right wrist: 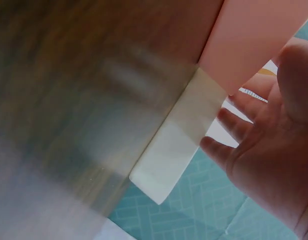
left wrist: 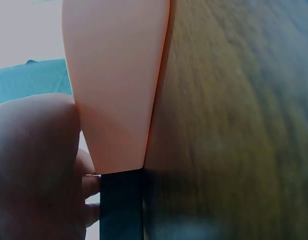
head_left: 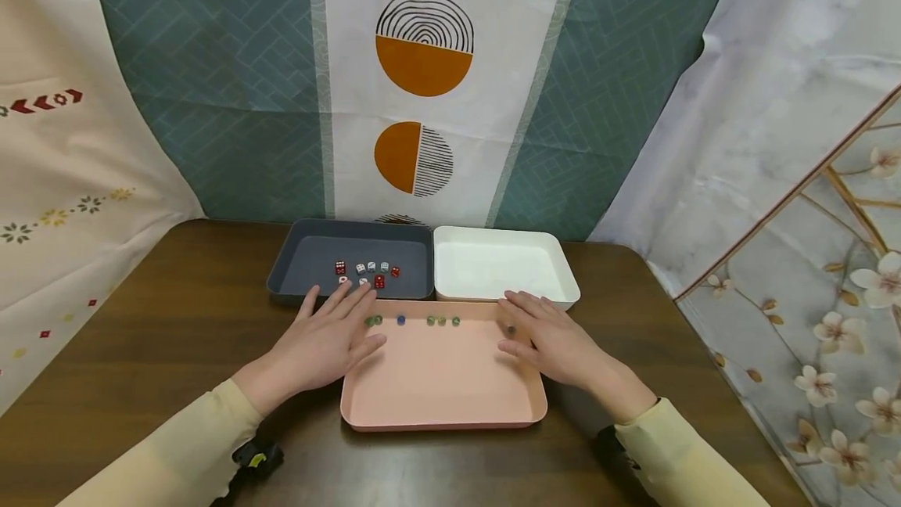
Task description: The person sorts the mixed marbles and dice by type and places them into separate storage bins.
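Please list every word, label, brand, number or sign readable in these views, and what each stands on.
No words, brands or printed numbers can be read in any view.
Dice in the dark tray: pips, too small to count surely.
Left black wrist device: yellow-green mark, too small to read.
Left cloth: red chevrons and flower motifs, decoration rather than text.
Pink tray and white tray: no lettering shows.
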`<state>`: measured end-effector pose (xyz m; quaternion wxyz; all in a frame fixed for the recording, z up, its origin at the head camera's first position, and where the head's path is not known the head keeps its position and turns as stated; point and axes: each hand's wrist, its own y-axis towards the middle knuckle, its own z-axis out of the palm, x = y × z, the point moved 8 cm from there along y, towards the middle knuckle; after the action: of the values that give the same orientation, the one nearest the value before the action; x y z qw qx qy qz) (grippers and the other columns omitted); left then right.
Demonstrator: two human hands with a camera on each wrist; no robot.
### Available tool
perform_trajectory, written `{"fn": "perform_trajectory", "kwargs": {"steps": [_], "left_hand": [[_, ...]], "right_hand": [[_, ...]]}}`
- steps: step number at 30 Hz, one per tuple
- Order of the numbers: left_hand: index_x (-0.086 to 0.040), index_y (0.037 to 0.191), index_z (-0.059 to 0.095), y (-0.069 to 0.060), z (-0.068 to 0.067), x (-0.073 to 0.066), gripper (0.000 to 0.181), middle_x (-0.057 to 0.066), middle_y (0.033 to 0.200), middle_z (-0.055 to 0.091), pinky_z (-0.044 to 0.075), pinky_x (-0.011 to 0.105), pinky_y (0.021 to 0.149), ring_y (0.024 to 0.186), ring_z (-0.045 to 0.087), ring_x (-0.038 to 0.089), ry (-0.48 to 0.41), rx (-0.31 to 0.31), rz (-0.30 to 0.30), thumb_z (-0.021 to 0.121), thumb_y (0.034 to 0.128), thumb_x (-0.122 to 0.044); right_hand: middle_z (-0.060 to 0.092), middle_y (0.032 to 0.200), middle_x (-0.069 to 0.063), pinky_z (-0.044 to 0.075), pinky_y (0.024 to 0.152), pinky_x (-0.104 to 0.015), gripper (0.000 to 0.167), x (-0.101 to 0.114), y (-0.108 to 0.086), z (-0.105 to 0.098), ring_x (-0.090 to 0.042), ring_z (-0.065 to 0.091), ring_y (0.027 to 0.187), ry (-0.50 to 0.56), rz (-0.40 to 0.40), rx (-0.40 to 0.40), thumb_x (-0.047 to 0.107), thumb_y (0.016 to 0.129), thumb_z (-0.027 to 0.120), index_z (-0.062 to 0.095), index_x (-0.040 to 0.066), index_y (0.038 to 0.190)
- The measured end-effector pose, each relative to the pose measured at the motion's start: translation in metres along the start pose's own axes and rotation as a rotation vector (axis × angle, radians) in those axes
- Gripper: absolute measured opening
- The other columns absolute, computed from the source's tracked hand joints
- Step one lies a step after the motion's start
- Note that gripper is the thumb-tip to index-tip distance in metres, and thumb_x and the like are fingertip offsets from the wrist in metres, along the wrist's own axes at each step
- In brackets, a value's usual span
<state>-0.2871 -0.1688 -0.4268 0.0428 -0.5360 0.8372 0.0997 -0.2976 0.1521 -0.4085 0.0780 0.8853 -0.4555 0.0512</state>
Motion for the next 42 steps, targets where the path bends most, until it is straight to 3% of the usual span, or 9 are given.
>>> {"fn": "perform_trajectory", "kwargs": {"steps": [12, 19, 24, 31, 36, 42], "left_hand": [[-0.006, 0.171, 0.041, -0.002, -0.001, -0.003, 0.078, 0.014, 0.178, 0.035, 0.009, 0.077, 0.127, 0.166, 0.025, 0.042, -0.003, 0.015, 0.006, 0.054, 0.1135, -0.057], [-0.006, 0.170, 0.043, 0.001, -0.003, -0.003, 0.077, 0.014, 0.177, 0.037, 0.010, 0.077, 0.127, 0.165, 0.026, 0.043, 0.009, 0.005, 0.015, 0.056, 0.1127, -0.055], [-0.006, 0.170, 0.042, 0.001, 0.002, 0.000, 0.077, 0.014, 0.178, 0.035, 0.009, 0.077, 0.127, 0.166, 0.025, 0.043, 0.012, 0.033, 0.004, 0.056, 0.1128, -0.056], [-0.007, 0.170, 0.042, 0.001, 0.001, -0.002, 0.075, 0.013, 0.178, 0.036, 0.010, 0.077, 0.127, 0.166, 0.025, 0.042, 0.012, 0.021, 0.015, 0.055, 0.1134, -0.054], [-0.006, 0.170, 0.043, -0.002, 0.000, -0.003, 0.074, 0.014, 0.177, 0.036, 0.010, 0.077, 0.127, 0.165, 0.026, 0.043, 0.015, 0.013, 0.010, 0.055, 0.1138, -0.053], [-0.005, 0.169, 0.044, -0.001, -0.001, -0.004, 0.074, 0.015, 0.177, 0.037, 0.011, 0.077, 0.127, 0.165, 0.026, 0.043, 0.004, -0.004, 0.015, 0.056, 0.1137, -0.053]], "right_hand": [[0.060, 0.157, -0.016, 0.038, 0.124, -0.062, 0.052, 0.004, -0.002, -0.012, -0.039, 0.055, 0.148, -0.029, -0.044, -0.144, 0.036, 0.106, 0.078, 0.069, 0.010, 0.150], [0.065, 0.151, -0.016, 0.046, 0.118, -0.061, 0.050, 0.007, 0.000, -0.014, -0.039, 0.060, 0.141, -0.058, -0.063, -0.198, 0.028, 0.098, 0.088, 0.074, 0.010, 0.142], [0.065, 0.152, -0.017, 0.049, 0.116, -0.060, 0.049, 0.006, 0.001, -0.009, -0.041, 0.059, 0.142, -0.079, -0.056, -0.184, 0.025, 0.095, 0.091, 0.077, 0.008, 0.138], [0.063, 0.154, -0.017, 0.052, 0.113, -0.060, 0.038, 0.004, 0.004, -0.009, -0.040, 0.051, 0.151, -0.107, -0.008, -0.199, 0.023, 0.091, 0.095, 0.083, 0.006, 0.123], [0.065, 0.151, -0.020, 0.048, 0.119, -0.053, 0.026, 0.009, 0.010, -0.011, -0.041, 0.049, 0.153, -0.135, -0.020, -0.201, 0.016, 0.088, 0.095, 0.084, 0.006, 0.110], [0.066, 0.147, -0.022, 0.045, 0.122, -0.048, 0.018, 0.013, 0.016, -0.009, -0.044, 0.050, 0.151, -0.198, -0.004, -0.168, 0.005, 0.088, 0.090, 0.081, 0.008, 0.104]]}}
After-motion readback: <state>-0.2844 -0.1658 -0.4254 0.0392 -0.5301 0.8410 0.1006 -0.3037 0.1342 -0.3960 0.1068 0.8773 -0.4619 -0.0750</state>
